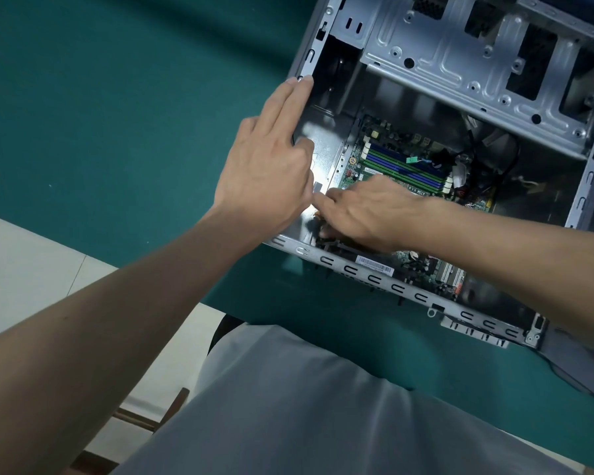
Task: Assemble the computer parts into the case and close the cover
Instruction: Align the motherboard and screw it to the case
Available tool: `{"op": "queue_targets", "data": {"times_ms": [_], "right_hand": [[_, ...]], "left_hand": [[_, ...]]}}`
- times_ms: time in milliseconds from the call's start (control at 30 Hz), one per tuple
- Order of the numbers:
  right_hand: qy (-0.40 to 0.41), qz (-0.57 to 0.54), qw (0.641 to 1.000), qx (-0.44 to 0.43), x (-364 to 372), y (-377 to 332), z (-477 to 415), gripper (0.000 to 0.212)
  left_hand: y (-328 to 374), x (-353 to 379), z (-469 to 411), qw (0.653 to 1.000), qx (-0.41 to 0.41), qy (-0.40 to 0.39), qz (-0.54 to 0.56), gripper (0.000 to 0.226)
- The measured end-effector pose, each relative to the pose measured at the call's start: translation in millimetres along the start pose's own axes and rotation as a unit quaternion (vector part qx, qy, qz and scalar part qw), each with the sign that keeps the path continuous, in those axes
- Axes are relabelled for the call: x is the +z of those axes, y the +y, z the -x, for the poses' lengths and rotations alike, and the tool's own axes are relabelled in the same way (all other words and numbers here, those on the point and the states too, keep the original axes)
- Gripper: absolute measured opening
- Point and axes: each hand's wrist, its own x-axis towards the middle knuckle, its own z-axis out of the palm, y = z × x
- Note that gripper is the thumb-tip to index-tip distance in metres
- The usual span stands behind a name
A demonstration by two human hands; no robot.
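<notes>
Green cloth covers the bench (117,114), and at 8 o'clock a strip of pale floor (21,269) shows beyond its edge. The computer case (405,292) lies open on its side and fills the view from 12 to 4 o'clock. No cover is in view.

The left grip (271,166) is spread, with straight fingers laid flat along the 9 o'clock wall of the case. It seems to steady the case. Just beside it, toward 3 o'clock, the right grip (367,214) reaches inside, fingers bent down over a dark part (333,240) at the 7 o'clock corner of the motherboard (419,265). The fingertips are hidden, so I cannot tell whether they pinch the part or only press on it.

I judge that the step in hand is fitting a part to the board, so the task is far from finished. The next move probably calls for even pressure straight down while the left grip keeps the case from sliding.

The green board sits flat in the case, with its blue and green memory slots (405,166) empty. Black cables (487,156) lie loose at 2 o'clock, under the bare metal drive cage (460,73).
</notes>
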Motion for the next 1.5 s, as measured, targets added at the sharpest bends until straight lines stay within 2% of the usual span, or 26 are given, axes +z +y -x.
{"op": "queue_targets", "data": {"times_ms": [100,233,400,500,733,967,1133,1367,1433,1500], "right_hand": [[0.004,-0.015,1.000,-0.015,-3,1,3,0.021],[0.013,-0.009,1.000,-0.006,-6,-1,3,0.027],[-0.013,0.028,0.999,0.013,-4,-2,3,0.030],[-0.024,0.028,0.999,-0.003,-5,-3,2,0.041],[-0.079,-0.162,0.982,0.052,-14,-5,-11,0.046],[-0.116,-0.256,0.948,0.147,-18,-11,-13,0.040],[-0.108,-0.256,0.938,0.208,-18,-18,-17,0.035],[-0.080,-0.226,0.942,0.234,-14,-25,-12,0.030],[-0.055,-0.224,0.938,0.257,-15,-23,-3,0.030],[0.001,-0.272,0.915,0.296,-16,-17,14,0.032]], "left_hand": [[0,0,0,1.000,0.000,-0.001,-0.003,0.024],[0,0,0,1.000,-0.002,-0.004,-0.007,0.023],[0,0,1,1.000,0.000,-0.002,-0.001,0.024],[0,0,1,1.000,-0.001,-0.002,-0.004,0.023],[-1,1,1,1.000,0.000,0.005,0.000,0.023],[-1,2,1,1.000,0.002,0.007,0.001,0.021],[-2,4,1,1.000,0.004,0.006,-0.005,0.021],[1,4,5,1.000,-0.013,-0.010,-0.025,0.019],[2,2,6,0.999,-0.018,-0.021,-0.044,0.015],[6,0,9,0.997,-0.027,-0.027,-0.067,0.014]]}}
